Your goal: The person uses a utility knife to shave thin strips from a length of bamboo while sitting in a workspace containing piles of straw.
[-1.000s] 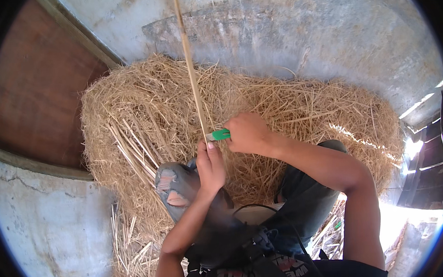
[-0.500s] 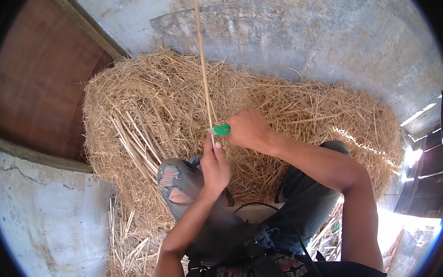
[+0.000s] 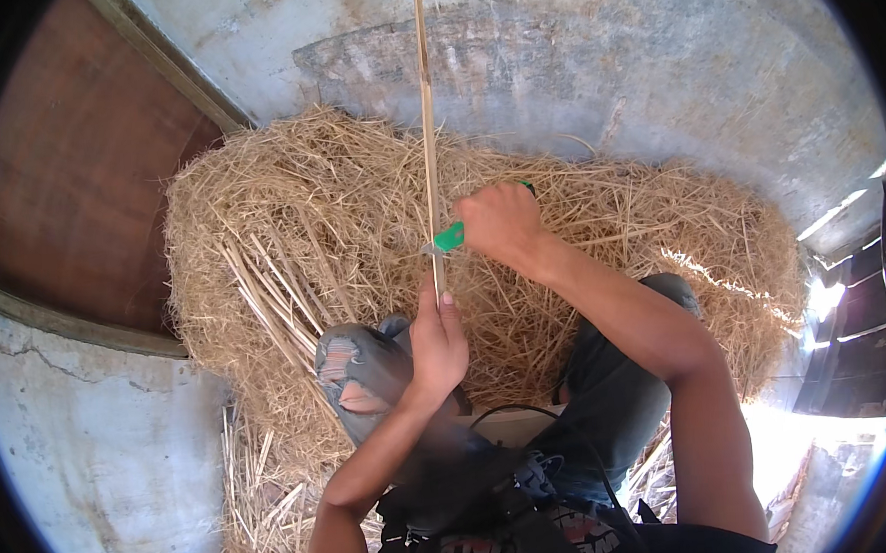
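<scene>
My left hand (image 3: 439, 339) is closed around the lower end of a long, pale strip (image 3: 431, 157) that looks like split bamboo or cane. The strip stands away from me, its far end running past the top of the view. In my right hand (image 3: 501, 225), closed in a fist, is a green-handled utility knife (image 3: 450, 237). Its short blade lies against the strip a little above my left fingers. Part of the handle is hidden inside the fist.
Loose shavings or straw (image 3: 287, 174) form a thick heap in front of me. Several pale strips (image 3: 273, 285) lie on it beside my left knee. A stained wall (image 3: 592, 58) curves behind it, with a brown panel (image 3: 88, 185) at the left. My bent legs (image 3: 610, 398) flank a light-coloured seat.
The strip has shifted right and stands more upright. My right hand and knife have moved slightly up and right, the knife tilting. My left hand has moved a little right and down.
</scene>
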